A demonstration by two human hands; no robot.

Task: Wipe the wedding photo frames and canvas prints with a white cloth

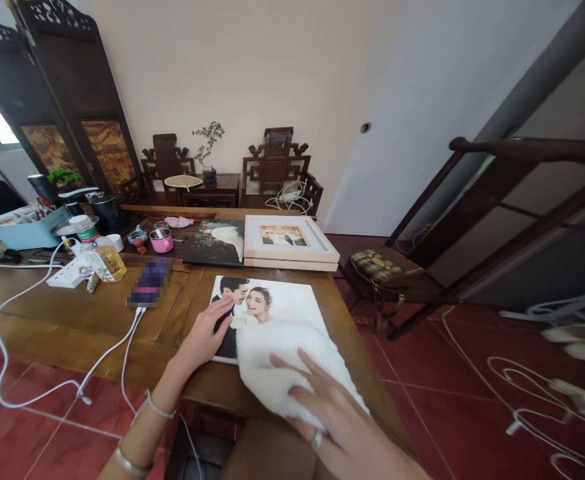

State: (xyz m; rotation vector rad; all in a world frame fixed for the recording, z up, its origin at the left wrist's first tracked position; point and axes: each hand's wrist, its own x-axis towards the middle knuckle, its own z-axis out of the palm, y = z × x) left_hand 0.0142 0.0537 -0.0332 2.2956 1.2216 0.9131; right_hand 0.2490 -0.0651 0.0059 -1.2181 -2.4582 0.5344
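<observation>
A large unframed photo print [282, 303] of a couple lies flat on the near end of the wooden table [97, 313]. My left hand [207, 333] rests on its left edge, fingers stretched out flat, holding nothing. My right hand [332, 417] presses a white cloth [277, 363] onto the lower part of the print, fingers spread over the cloth. A ring shows on one finger and bracelets on my left wrist.
Further back lie a dark photo print [217, 241] and a white framed photo [288, 240]. A phone [149, 283] on a white cable, a power strip [67, 273], a bottle [106, 259], a pink cup [162, 240] and a blue box [27, 230] crowd the left. A dark stair rail [522, 200] stands right.
</observation>
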